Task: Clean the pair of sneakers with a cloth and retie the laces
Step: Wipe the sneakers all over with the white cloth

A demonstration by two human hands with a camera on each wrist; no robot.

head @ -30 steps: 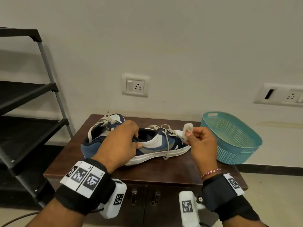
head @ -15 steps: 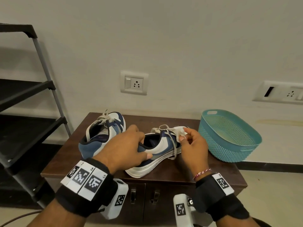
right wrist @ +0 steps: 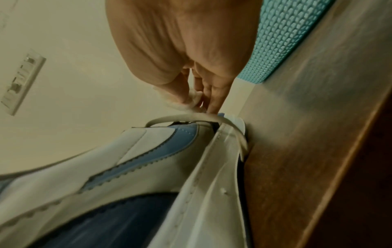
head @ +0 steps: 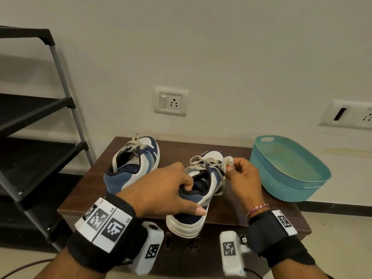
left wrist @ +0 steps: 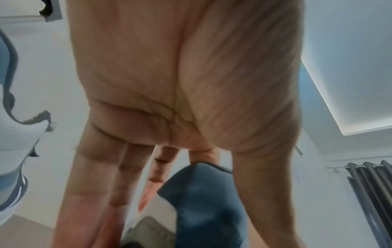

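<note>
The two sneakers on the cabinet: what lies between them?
Head view: only bare brown cabinet top lies between the far sneaker and the held sneaker; nearer, the left hand hides the gap.

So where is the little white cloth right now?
In the head view, the white cloth is pinched in the right hand, beside the held sneaker's laces.

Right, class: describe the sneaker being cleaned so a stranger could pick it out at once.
Find the brown cabinet top. Of two blue-and-white sneakers there, it is the nearer sneaker, beside the teal basket. Only it is gripped at the heel and tipped up.
</note>
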